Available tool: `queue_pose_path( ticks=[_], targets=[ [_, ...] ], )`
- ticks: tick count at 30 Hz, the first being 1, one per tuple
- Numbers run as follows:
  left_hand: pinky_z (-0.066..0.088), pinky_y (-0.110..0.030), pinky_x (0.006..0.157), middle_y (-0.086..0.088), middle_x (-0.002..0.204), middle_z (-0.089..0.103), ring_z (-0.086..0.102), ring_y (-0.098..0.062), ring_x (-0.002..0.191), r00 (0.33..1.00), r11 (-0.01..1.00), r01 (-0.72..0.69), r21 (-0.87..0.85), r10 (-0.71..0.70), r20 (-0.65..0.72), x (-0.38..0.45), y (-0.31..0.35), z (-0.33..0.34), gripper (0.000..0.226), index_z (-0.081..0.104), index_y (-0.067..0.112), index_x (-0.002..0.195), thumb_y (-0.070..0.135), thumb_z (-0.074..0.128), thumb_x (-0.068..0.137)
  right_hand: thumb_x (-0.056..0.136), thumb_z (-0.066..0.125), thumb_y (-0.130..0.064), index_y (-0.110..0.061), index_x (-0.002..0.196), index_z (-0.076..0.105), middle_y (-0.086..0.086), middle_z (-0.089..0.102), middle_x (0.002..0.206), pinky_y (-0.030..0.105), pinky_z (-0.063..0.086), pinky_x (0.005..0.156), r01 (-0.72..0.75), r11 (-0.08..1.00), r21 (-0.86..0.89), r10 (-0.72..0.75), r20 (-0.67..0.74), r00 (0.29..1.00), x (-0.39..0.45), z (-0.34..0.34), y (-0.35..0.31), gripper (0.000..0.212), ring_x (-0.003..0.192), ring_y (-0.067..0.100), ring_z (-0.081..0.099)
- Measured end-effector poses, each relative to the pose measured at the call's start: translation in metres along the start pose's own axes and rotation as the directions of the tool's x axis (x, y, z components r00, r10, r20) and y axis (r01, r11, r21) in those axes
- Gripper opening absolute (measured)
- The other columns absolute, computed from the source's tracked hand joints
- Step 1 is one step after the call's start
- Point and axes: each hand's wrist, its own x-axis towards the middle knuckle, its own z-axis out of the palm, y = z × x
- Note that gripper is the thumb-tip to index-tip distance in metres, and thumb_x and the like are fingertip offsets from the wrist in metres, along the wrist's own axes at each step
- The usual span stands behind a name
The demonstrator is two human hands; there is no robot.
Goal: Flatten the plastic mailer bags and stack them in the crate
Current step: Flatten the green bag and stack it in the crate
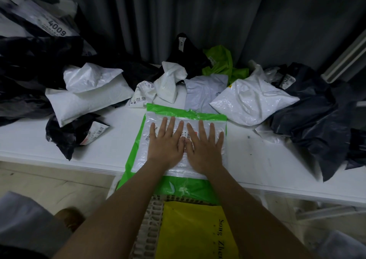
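1. Two bare hands are lying flat, side by side, on one green-edged mailer bag (185, 112); the left hand (167, 141) and the right hand (205, 144) are pressing down with all fingers straight and spread, gripping nothing, and the thumbs are meeting in the middle.
2. That mailer bag is lying on the white table (267, 159), its clear bubbled face up with a printed label under the palms, and its near end is hanging over the table's front edge.
3. Below the table edge, one white slotted crate (150, 225) is sitting between the forearms, and one yellow mailer (190, 231) with dark lettering is lying flat in it.
4. Crumpled bags are lying across the back of the table. Three puffy white ones are showing clearly: one at the left (89, 92), one knotted in the centre (168, 84), one at the right (251, 98).
5. One pale grey bag (204, 92) is lying flat just behind the green-edged one.
6. One lime green bag (221, 62) is bunching up against the grey curtain (217, 11).
7. Dark bags are piling at both ends: a small black one (69, 136) with a label near the left front, a black heap (29, 64) behind it, and a navy heap (316, 120) at the right; how many bags each heap holds cannot be told.
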Motion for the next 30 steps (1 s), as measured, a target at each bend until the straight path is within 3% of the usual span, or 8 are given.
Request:
queue_pose_path(
  ticks=[13,21,30],
  targets=[
    [-0.011,-0.053,0.116,-0.001,0.16,-0.011,-0.016,-0.021,0.146,1.0,1.0,0.007,0.023,-0.007,0.002,0.001,0.0,0.004,0.076,-0.007,0.029,0.152,0.049,-0.019,0.079,0.085,-0.006,-0.056,-0.039,0.151,0.008,0.003,0.002,0.162,0.058,-0.011,0.114,0.008,1.0,-0.026,-0.008,-0.012,1.0,0.0,0.003,0.0,0.07,0.147,0.032,-0.009],
    [-0.01,-0.053,0.116,-0.002,0.161,-0.008,-0.014,-0.022,0.147,1.0,1.0,0.008,0.008,-0.008,-0.008,0.001,-0.001,0.008,0.075,-0.006,0.029,0.152,0.048,-0.017,0.081,0.09,0.004,-0.054,-0.037,0.151,0.018,0.005,0.012,0.161,0.06,-0.006,0.113,0.01,0.999,-0.032,-0.012,-0.057,0.998,0.002,0.008,0.001,0.064,0.147,0.035,0.0],
    [-0.009,-0.052,0.116,0.0,0.161,-0.007,-0.013,-0.02,0.147,1.0,1.0,0.015,-0.022,-0.015,-0.006,0.003,-0.002,0.011,0.075,-0.003,0.03,0.152,0.049,-0.016,0.08,0.095,0.02,-0.049,-0.033,0.147,0.034,0.01,0.031,0.155,0.067,0.01,0.111,0.015,0.999,-0.044,-0.02,-0.12,0.993,0.004,0.014,0.001,0.056,0.143,0.041,0.021]
  ],
)
